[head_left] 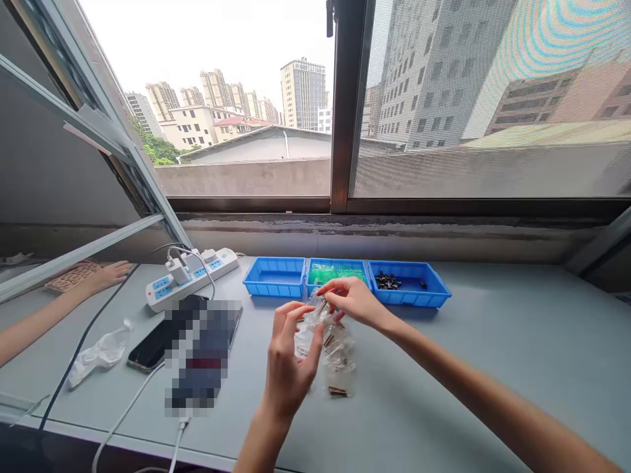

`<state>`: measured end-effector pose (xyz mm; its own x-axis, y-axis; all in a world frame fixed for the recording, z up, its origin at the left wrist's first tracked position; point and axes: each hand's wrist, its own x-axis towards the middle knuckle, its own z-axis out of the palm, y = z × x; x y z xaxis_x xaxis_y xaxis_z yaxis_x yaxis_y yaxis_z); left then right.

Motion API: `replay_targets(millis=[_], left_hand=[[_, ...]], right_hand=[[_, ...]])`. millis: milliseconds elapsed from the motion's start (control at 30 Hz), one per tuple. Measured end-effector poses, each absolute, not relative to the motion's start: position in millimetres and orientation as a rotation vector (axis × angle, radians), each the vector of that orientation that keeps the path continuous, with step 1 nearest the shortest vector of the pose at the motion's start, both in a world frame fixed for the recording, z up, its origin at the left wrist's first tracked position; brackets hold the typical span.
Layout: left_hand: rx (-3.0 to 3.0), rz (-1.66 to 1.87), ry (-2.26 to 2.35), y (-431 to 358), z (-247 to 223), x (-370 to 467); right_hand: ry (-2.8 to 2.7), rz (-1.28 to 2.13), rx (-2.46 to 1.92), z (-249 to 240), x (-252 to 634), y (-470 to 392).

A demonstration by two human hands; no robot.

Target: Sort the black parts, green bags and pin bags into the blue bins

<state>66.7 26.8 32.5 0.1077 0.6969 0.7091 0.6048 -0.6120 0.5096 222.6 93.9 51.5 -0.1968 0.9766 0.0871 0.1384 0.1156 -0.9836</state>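
Small clear plastic bags (pixel 340 364) lie in a loose group on the grey table, several with thin brown stick-like pieces (pixel 338 391) inside. My right hand (pixel 352 302) reaches in from the right and pinches the top of one clear bag (pixel 320 304) between thumb and fingers. Just left of it is my left hand (pixel 290 361), its thumb and fingers apart, over the bags with nothing visibly gripped. Part of the bag group is hidden behind both hands.
Behind the hands stand three blue bins: a left one (pixel 275 289), a middle one (pixel 309 287) with green packets (pixel 328 273), and a right one (pixel 411 299) with small black parts (pixel 388 281). Leftward are a power strip (pixel 227 261), a phone (pixel 148 348), cables, crumpled plastic (pixel 101 355) and another person's hand (pixel 111 274).
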Motion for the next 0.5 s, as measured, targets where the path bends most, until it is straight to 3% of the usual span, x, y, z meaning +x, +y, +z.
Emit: replay_targets(millis=[367,500], left_hand=[[2.346,1.502,1.235,26.1,32.6,67.2],[2.392,1.457,1.21,25.1,33.1,66.3]], right_hand=[[-1.621,1.078,-1.196,57.8,207.5,111.4],[-1.995,0.58,-1.323,37.9,232.3,77.5]])
